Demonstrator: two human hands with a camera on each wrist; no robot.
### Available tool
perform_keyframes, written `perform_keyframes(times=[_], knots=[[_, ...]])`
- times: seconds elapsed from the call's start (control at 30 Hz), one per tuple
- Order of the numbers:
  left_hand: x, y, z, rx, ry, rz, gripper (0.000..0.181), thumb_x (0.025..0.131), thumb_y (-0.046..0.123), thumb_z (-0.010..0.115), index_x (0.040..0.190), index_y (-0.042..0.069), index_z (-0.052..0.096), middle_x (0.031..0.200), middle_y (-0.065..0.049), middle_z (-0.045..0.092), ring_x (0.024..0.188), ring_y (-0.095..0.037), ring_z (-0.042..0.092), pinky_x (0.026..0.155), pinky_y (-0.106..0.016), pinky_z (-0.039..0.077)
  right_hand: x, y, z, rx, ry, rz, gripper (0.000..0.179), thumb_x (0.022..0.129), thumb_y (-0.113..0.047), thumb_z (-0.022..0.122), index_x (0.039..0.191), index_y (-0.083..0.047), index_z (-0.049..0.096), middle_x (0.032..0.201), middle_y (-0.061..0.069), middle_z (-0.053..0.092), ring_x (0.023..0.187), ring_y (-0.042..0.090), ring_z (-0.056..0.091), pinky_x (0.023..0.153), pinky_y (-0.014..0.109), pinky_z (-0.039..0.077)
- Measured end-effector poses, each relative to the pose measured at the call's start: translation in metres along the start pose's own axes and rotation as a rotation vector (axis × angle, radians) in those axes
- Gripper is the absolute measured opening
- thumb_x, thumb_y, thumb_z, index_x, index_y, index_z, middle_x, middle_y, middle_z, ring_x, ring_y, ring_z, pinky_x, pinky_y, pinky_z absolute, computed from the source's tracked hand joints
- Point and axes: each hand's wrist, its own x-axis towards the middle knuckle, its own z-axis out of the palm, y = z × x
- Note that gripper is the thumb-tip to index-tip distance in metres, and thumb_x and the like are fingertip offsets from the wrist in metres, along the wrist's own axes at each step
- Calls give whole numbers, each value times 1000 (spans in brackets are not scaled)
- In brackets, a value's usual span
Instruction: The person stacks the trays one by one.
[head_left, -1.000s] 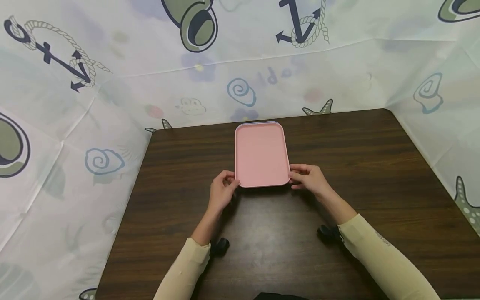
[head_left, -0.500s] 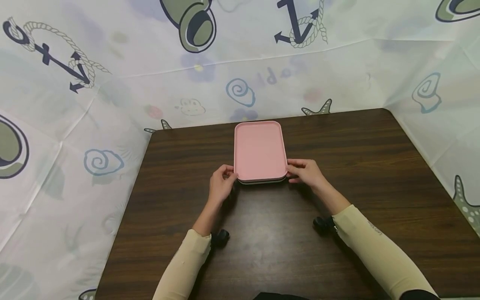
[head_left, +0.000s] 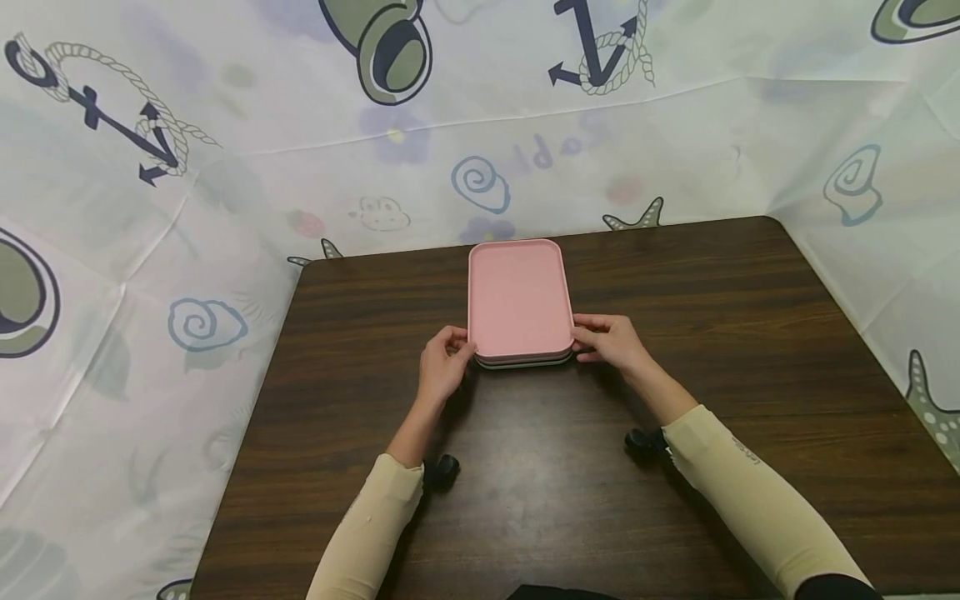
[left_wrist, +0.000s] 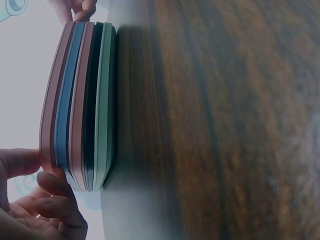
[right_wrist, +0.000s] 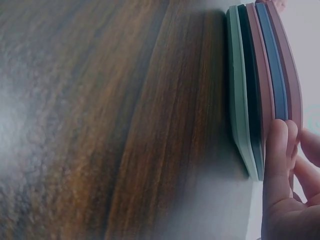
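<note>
A pink tray (head_left: 521,296) with rounded corners lies on top of a stack near the back of the table. Beneath it the left wrist view shows a blue tray (left_wrist: 64,110), another pink tray (left_wrist: 79,120), a dark green tray (left_wrist: 90,110) and a light green tray (left_wrist: 105,110) at the bottom. My left hand (head_left: 442,364) pinches the top tray at its near left corner, thumb on the rim and fingers curled at the edge. At the near right corner, my right hand (head_left: 615,343) holds the rim the same way, its fingertips against the blue tray's side in the right wrist view.
The stack stands on a dark wood-grain table (head_left: 525,475). A white printed cloth (head_left: 315,150) hangs behind the table and along its sides. Black wrist cameras sit under both cream sleeves (head_left: 757,492).
The top pink tray and both hands have shifted slightly away from the person. Edges of lower trays now show at the stack's near side, and the blue edge at the back is covered.
</note>
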Motion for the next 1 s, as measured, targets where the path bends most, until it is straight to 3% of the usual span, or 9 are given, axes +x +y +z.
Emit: perform_keyframes(times=[0.2,0.6,1.0], knots=[[1,-1,0,-2,7,1,14,85,11,71,97,5,69,79,-7,64,56,-14,53,57,-29,41,0,0,1,-5,3,-11,40,95,-4,63,133,8,56,102,18,68,78,16,68,71,36,57],[-1,-3,0,-23,13,-8,16,86,12,71,99,4,69,80,-7,63,57,-14,53,56,-28,42,0,0,3,-5,9,-23,41,94,-4,64,133,8,55,92,9,66,75,15,68,74,41,56],[-5,-8,-5,63,-22,15,25,91,22,69,112,9,71,83,-6,65,51,-13,49,53,-30,39,-2,1,1,-33,-7,-17,42,97,-9,61,135,7,53,105,22,65,78,16,67,70,36,57]])
